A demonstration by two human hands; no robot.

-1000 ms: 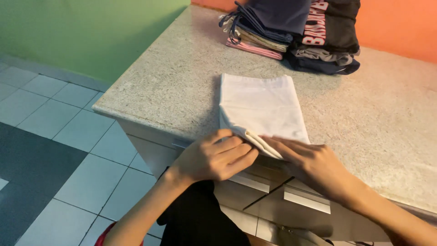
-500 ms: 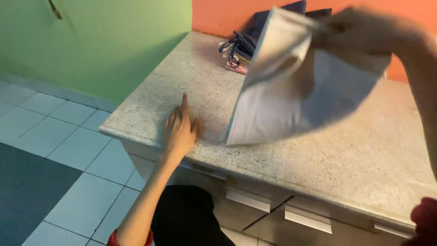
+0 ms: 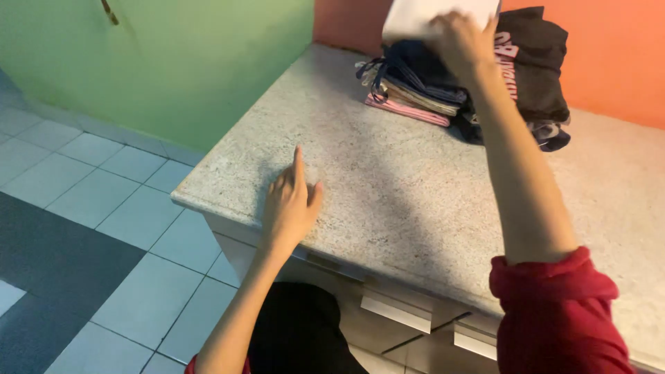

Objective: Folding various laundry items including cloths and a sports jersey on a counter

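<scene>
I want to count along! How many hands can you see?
2. The left hand lies flat on the counter near its edge; the right hand holds a white cloth above the clothes pile.

Bench (image 3: 415,187) runs from near-left corner out toward 1 o'clock, walls behind it and to its left. Stack of folded clothes (image 3: 409,90) sits on bench at far end, approx 12 o'clock, w/ a crumpled garment (image 3: 533,76) touching it on the right. Right hand (image 3: 463,36) is above the stack, grip on a folded cloth (image 3: 429,12) right over it. Left hand (image 3: 291,204) lies flat on bench near front edge, approx 9 o'clock, well apart from stack. Drawers (image 3: 398,312) below front edge; tiled floor (image 3: 104,208) to the left.
</scene>
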